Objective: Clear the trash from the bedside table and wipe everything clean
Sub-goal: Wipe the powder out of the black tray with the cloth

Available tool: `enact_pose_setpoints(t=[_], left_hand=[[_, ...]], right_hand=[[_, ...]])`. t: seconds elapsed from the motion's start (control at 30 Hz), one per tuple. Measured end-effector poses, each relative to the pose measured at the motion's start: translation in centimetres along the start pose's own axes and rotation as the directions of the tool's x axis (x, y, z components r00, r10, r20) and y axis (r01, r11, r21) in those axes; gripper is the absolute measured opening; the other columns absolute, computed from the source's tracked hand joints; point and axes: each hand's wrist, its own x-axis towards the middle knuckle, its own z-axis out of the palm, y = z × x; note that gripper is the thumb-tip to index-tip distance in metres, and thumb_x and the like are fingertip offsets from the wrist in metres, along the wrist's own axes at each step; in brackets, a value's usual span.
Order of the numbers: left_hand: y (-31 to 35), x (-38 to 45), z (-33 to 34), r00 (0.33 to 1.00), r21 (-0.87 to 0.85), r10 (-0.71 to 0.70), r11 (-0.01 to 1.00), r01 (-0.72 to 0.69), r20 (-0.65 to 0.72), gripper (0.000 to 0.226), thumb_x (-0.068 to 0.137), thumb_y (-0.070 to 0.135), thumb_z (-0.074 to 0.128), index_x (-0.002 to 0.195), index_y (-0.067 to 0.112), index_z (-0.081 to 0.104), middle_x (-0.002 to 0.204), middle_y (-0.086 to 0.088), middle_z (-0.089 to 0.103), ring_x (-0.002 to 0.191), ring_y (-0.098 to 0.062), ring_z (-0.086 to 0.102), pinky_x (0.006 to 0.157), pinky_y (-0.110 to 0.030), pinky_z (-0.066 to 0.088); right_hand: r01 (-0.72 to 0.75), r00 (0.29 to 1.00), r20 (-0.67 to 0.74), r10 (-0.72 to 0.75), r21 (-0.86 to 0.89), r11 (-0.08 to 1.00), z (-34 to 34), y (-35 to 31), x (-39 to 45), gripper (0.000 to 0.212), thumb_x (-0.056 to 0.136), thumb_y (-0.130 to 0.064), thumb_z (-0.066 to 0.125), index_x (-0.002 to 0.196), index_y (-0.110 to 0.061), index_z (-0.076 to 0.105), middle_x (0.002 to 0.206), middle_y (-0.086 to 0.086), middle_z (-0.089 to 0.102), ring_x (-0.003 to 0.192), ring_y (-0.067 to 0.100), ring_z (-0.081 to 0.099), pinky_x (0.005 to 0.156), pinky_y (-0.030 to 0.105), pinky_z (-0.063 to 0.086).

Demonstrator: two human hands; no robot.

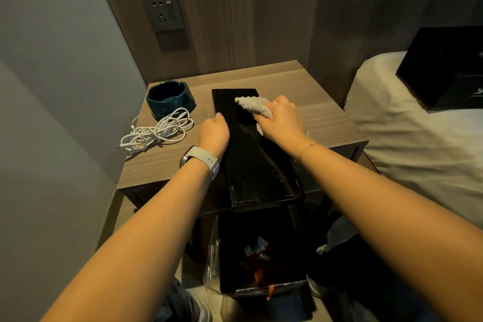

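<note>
Black and long, the tray [251, 149] lies down the middle of the bedside table [167, 165], its near end sticking over the front edge. Our left hand [213, 133] grips its left side. Our right hand [281, 119] squeezes the cloth [252, 104] near its far end. We should press flat and rub slowly, corner to corner.

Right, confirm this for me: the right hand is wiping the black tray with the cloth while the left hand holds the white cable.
One part is wrong. In the head view the left hand grips the edge of the black tray, not the white cable, which lies untouched on the bedside table beside the ashtray. The right hand does wipe the tray with the cloth.
</note>
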Motion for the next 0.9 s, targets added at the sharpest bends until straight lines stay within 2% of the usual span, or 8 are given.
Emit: enact_pose_setpoints(t=[0.1,0.17,0.23,0.37,0.53,0.67,0.8,0.9], left_hand=[[0.0,0.4,-0.1,1.000,-0.018,-0.020,1.000,0.020,-0.003,0.048,0.105,0.030,0.030,0.124,-0.007,0.052,0.120,-0.017,0.057,0.116,-0.034,0.053,0.095,-0.037,0.038],[0.2,0.4,-0.2,1.000,-0.025,-0.009,1.000,0.009,-0.007,0.044,0.105,0.031,0.030,0.120,-0.003,0.055,0.112,-0.016,0.060,0.112,-0.033,0.054,0.092,-0.036,0.039],[0.1,0.1,0.0,0.999,-0.030,0.037,0.999,-0.038,-0.022,0.039,0.105,0.030,0.028,0.106,0.004,0.057,0.096,-0.012,0.058,0.103,-0.031,0.054,0.084,-0.034,0.037],[-0.8,-0.5,0.5,0.976,-0.095,0.205,0.973,-0.211,-0.069,0.051,0.105,0.031,0.022,0.110,-0.004,0.058,0.111,-0.021,0.061,0.107,-0.034,0.055,0.091,-0.037,0.039],[-0.7,-0.3,0.6,0.979,-0.040,0.194,0.980,-0.196,-0.065,0.046,0.106,0.022,0.020,0.116,-0.008,0.054,0.117,-0.025,0.058,0.111,-0.035,0.054,0.087,-0.033,0.037],[-0.7,-0.4,0.6,0.982,-0.014,0.183,0.983,-0.183,-0.049,0.041,0.106,0.018,0.022,0.125,-0.005,0.049,0.123,-0.023,0.056,0.114,-0.033,0.053,0.090,-0.033,0.037],[-0.6,-0.1,0.3,0.984,-0.049,0.175,0.983,-0.176,-0.014,0.039,0.104,0.012,0.025,0.122,-0.012,0.050,0.122,-0.030,0.055,0.115,-0.042,0.052,0.095,-0.042,0.039],[-0.5,0.2,0.3,0.985,0.001,0.174,0.985,-0.174,-0.003,0.044,0.105,0.018,0.024,0.120,-0.011,0.053,0.121,-0.029,0.057,0.114,-0.040,0.052,0.091,-0.038,0.040]], right_hand=[[0.263,0.960,0.094,-0.265,0.032,0.964,-1.8,0.5,-2.8,0.024,0.088,-0.023,0.059,0.111,-0.018,0.064,0.110,0.001,0.049,0.103,0.024,0.049,0.079,0.033,0.046],[0.417,0.896,0.166,-0.412,0.008,0.909,-3.3,0.4,-5.6,0.037,0.084,-0.015,0.061,0.121,-0.021,0.062,0.120,0.003,0.049,0.108,0.021,0.045,0.081,0.033,0.045],[0.513,0.834,0.233,-0.499,0.001,0.858,-4.6,0.6,-8.8,0.047,0.081,-0.016,0.062,0.127,-0.026,0.060,0.124,0.001,0.047,0.108,0.018,0.043,0.075,0.029,0.042],[0.628,0.685,0.435,-0.585,0.057,0.776,-6.4,1.5,-14.6,0.049,0.080,-0.027,0.050,0.128,-0.037,0.056,0.123,-0.008,0.047,0.110,0.010,0.044,0.075,0.018,0.038],[0.368,0.836,0.311,-0.453,0.294,0.882,-9.1,0.8,-10.9,0.037,0.083,-0.018,0.055,0.116,-0.027,0.068,0.108,-0.005,0.054,0.098,0.010,0.055,0.082,0.027,0.047],[0.302,0.933,0.198,-0.300,0.017,0.953,-7.0,-1.5,-4.9,0.051,0.091,-0.019,0.054,0.139,-0.034,0.047,0.109,-0.003,0.049,0.096,0.013,0.050,0.073,0.026,0.041],[0.386,0.920,0.214,-0.328,-0.354,0.852,-2.8,-4.6,-5.2,0.038,0.085,-0.026,0.056,0.122,-0.020,0.056,0.116,0.007,0.045,0.099,0.024,0.048,0.065,0.031,0.038],[0.536,0.835,0.323,-0.446,-0.294,0.791,-3.0,-5.1,-9.4,0.031,0.084,-0.028,0.055,0.114,-0.018,0.057,0.116,0.005,0.043,0.098,0.023,0.046,0.061,0.031,0.035]])
